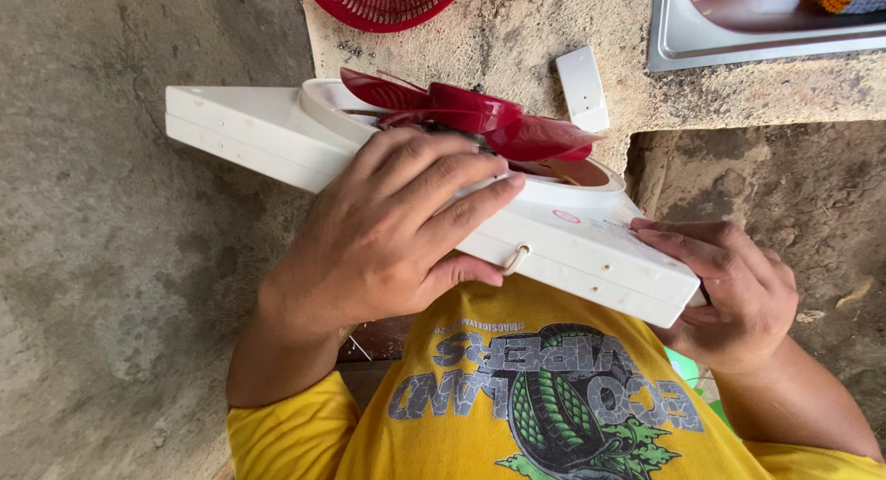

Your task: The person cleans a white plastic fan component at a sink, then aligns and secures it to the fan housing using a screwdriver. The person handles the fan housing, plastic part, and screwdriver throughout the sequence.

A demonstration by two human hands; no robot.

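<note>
Your left hand spreads fingers beside the red blades; your right hand pinches the white fan housing's corner, which could slip.

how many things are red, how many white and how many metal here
red: 2 (fan blades, grille)
white: 2 (fan housing, small plate)
metal: 1 (sink)
total: 5
The left hand and right hand both grip the fan housing.

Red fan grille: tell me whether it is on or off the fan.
Off. The red grille lies apart on the concrete; the red blades stand bare.
</note>
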